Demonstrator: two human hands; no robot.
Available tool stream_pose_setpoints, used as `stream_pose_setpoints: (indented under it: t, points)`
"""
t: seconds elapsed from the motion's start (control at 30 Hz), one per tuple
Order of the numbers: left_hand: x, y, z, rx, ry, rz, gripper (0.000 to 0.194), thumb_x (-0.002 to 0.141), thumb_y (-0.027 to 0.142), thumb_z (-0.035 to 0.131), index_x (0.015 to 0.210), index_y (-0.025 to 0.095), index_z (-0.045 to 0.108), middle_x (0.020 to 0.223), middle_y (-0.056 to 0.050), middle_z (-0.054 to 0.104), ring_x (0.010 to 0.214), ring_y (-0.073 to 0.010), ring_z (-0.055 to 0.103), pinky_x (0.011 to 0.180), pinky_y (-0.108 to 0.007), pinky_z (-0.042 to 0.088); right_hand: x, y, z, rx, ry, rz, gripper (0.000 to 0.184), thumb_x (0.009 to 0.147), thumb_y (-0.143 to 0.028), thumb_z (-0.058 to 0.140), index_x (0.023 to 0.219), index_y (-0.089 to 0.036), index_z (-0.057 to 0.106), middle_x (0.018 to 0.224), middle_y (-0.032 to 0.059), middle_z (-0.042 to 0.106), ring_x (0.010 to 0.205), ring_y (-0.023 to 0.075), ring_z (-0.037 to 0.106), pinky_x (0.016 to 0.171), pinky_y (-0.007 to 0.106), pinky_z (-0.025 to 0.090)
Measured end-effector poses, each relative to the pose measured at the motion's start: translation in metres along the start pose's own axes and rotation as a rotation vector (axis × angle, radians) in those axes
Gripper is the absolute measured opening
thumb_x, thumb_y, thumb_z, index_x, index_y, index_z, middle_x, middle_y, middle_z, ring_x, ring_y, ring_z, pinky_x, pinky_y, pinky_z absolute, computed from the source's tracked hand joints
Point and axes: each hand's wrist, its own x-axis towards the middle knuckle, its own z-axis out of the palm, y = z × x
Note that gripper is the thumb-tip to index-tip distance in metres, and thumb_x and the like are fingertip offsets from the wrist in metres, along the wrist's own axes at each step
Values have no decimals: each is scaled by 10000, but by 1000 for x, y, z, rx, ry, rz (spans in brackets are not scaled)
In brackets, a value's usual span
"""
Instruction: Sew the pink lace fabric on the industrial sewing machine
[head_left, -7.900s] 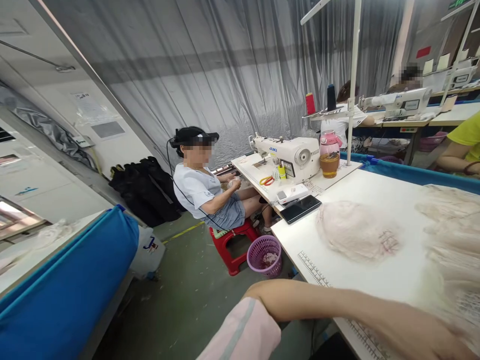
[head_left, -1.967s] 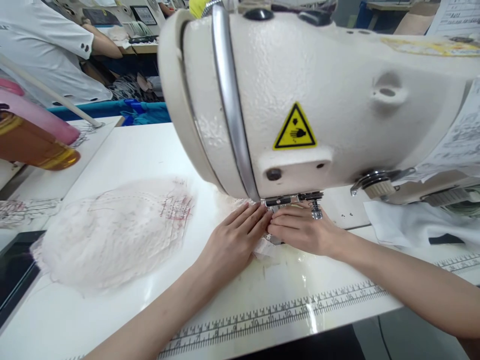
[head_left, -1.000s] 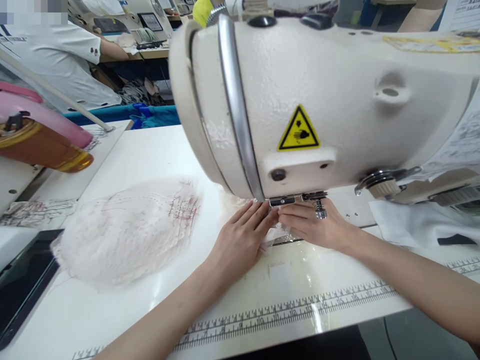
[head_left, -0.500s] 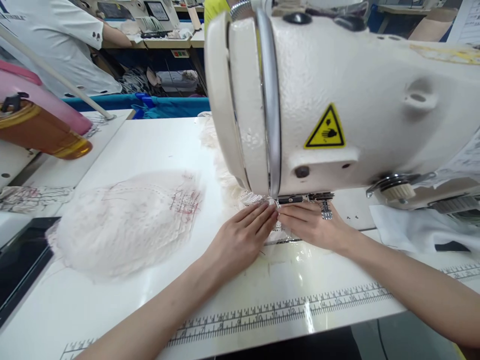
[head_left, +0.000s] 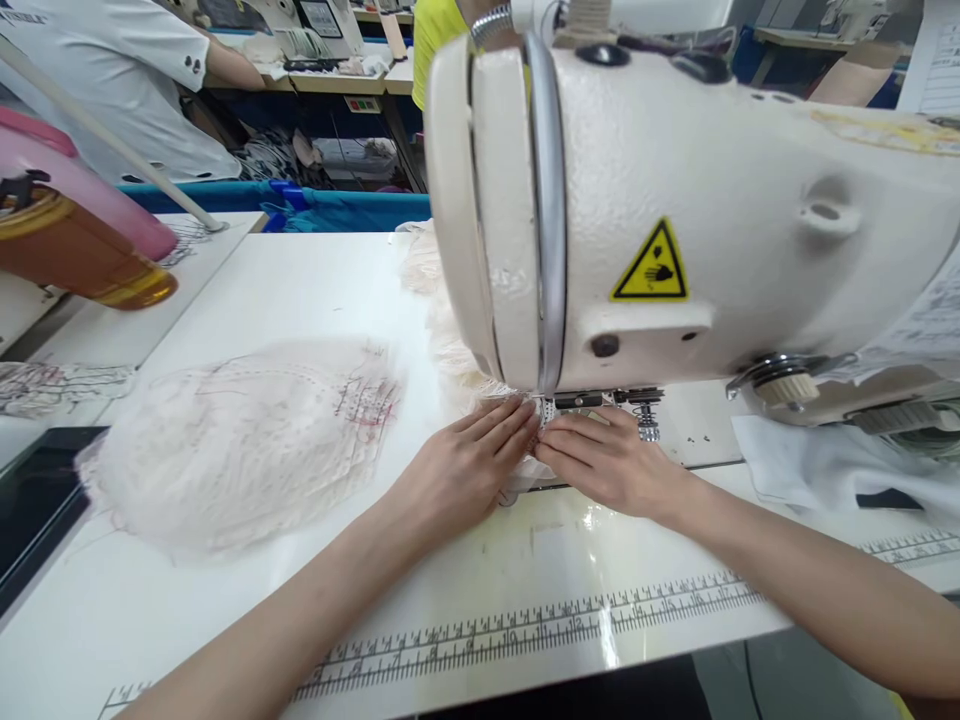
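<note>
My left hand (head_left: 457, 470) and my right hand (head_left: 611, 462) lie flat on the white sewing table (head_left: 300, 290), fingertips almost touching. They press a small piece of cream lace (head_left: 442, 335) down just in front of the presser foot (head_left: 592, 400). The lace runs under the foot and bunches up behind the cream sewing machine head (head_left: 712, 180). Both hands have their fingers stretched out and close together. The needle itself is hidden by the machine head.
A stack of pale lace pieces (head_left: 240, 445) lies left of my hands. Further left are a black tablet (head_left: 30, 510) and a pink and amber bottle (head_left: 67, 240). White cloth (head_left: 825, 460) lies at the right. A ruler strip (head_left: 525, 630) runs along the table's near edge. A person in a white shirt (head_left: 127, 70) works behind.
Both hands stay flat at the presser foot and have drawn slightly toward me. The view has shifted, so lace behind the machine head now shows.
</note>
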Motion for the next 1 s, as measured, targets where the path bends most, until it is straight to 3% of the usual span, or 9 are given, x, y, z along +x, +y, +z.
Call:
stream_pose_setpoints:
  t: [0.33,0.63,0.87,1.0]
  points:
    - [5,11,1,87,27,-84,390,884,140,404,1196,9,599,1266,-173,598,1196,-290,563,1009,-427,498,-1,3,0,-5,3,2,257,882,-1,440,926,-168,630,962,-26,710,950,111,595,790,320,416]
    - [5,18,5,103,-3,-155,391,889,147,422,1227,26,578,1274,-170,595,1203,-292,558,1015,-440,493,-6,6,1,56,-79,42,267,898,-29,446,976,-206,629,1022,14,692,986,141,582,852,308,438]
    - [4,20,8,121,32,-152,373,913,157,414,1218,13,574,1276,-190,590,1184,-295,572,1007,-450,498,-7,12,-1,77,-119,39,238,903,-55,460,997,-191,631,1030,43,676,977,154,581,816,294,461]
    - [3,19,8,118,36,-141,367,929,180,419,1224,29,576,1270,-181,597,1187,-299,569,1004,-455,501,-6,15,-1,44,-69,17,222,901,-55,461,982,-168,634,1019,47,684,916,144,597,725,276,452]
